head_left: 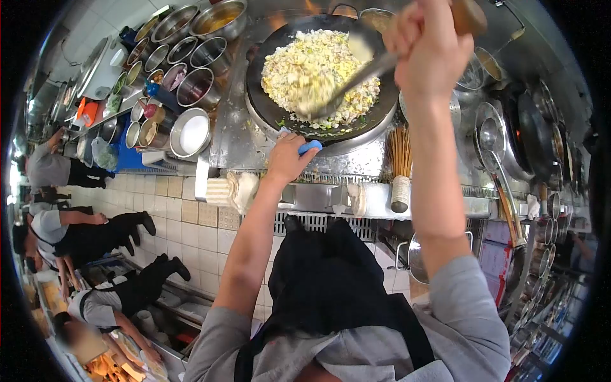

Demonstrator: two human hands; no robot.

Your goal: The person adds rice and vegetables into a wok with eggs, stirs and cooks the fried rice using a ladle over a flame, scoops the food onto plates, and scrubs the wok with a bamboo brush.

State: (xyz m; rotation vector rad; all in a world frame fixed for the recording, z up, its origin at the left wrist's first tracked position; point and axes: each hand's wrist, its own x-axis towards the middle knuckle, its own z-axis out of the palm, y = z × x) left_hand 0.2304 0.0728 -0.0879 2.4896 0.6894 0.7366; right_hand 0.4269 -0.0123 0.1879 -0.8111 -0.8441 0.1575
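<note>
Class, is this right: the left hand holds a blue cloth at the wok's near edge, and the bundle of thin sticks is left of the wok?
Wrong side: in the head view, the bundle of thin sticks is right of the wok. The left hand does hold a blue cloth at the wok's near edge.

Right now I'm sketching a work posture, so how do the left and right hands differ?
The left hand grips what looks like a blue cloth at the near rim of the wok; the right hand grips a long-handled utensil reaching into the food.
The left hand looks smaller and fairly sharp; the right hand looks larger and blurred.
Both are bare and closed around something.
</note>
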